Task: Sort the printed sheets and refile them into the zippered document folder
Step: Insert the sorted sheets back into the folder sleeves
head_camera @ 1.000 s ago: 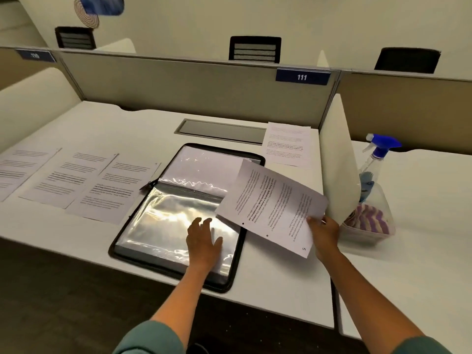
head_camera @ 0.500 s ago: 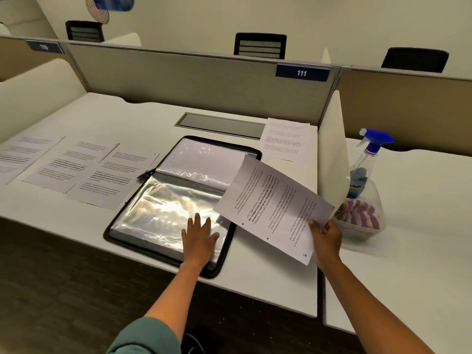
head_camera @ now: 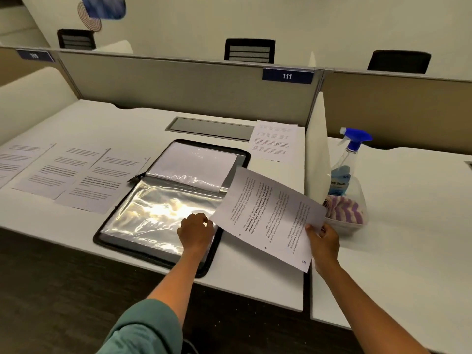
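- Head view, far left: three printed sheets (head_camera: 69, 172) lying flat side by side on the white surface (head_camera: 122, 123), edges overlapping slightly, text facing up; leftmost one cut off by the frame edge.
- Just right of those sheets: zippered document folder (head_camera: 231, 154) lying open and flat near the middle of the surface, black zip border around it, glossy clear sleeves (head_camera: 158, 213) catching strong glare.
- Zip pull (head_camera: 134, 178) sticking out at the folder's left edge, touching the nearest loose sheet.
- Far half of the folder: one white page (head_camera: 196, 162) seen under the plastic.
- Near right corner of the folder: left hand (head_camera: 195, 232) resting on the sleeve, fingers curled down at the sleeve's right edge; cannot tell whether pinching the plastic or only pressing on it.
- Behind the folder: grey recessed panel (head_camera: 212, 127) set into the surface.
- Far right of the folder, by the divider: single printed sheet (head_camera: 274, 140) lying flat.
- Right of the left hand: held sheet (head_camera: 265, 215) raised above the surface, tilted, its left corner over the folder's right edge, text running sideways.
- Near right corner of that sheet: right hand (head_camera: 323, 240) pinching it, thumb on top, fingers curled underneath.
- Past the white upright divider (head_camera: 316, 152): spray bottle (head_camera: 350, 159) with blue trigger standing in a clear tub (head_camera: 357, 218), purple-and-white striped cloth (head_camera: 343, 210) beside it inside.
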`<state>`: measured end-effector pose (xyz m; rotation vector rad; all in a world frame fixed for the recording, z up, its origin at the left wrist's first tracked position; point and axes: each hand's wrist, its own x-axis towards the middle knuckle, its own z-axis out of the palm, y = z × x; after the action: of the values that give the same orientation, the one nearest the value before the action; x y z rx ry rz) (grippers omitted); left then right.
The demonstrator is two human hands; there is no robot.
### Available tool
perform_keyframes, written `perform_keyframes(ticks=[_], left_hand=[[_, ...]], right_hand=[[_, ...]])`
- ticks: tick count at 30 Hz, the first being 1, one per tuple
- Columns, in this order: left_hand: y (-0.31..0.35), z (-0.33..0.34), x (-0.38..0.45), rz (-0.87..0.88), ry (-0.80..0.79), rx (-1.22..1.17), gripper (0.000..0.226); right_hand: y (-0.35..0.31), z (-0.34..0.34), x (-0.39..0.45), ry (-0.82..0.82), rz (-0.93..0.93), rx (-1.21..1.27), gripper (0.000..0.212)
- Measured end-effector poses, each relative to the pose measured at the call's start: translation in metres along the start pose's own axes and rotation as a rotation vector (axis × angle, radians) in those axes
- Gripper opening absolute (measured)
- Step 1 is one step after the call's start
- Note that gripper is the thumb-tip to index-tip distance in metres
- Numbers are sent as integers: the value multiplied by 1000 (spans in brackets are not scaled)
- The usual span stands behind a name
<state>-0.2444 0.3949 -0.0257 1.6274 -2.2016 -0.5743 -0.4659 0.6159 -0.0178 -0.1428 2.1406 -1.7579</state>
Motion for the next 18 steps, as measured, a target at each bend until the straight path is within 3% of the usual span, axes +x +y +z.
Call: perform_keyframes(ticks=[10,18], left_hand=[[14,-5,-4,6,54,-201,16],[17,-3,-7,27,64,-250,14]], right_hand=[[-1,-22,-5,85,-23,-69,16],[7,-17,-25,22,6,-19,21]])
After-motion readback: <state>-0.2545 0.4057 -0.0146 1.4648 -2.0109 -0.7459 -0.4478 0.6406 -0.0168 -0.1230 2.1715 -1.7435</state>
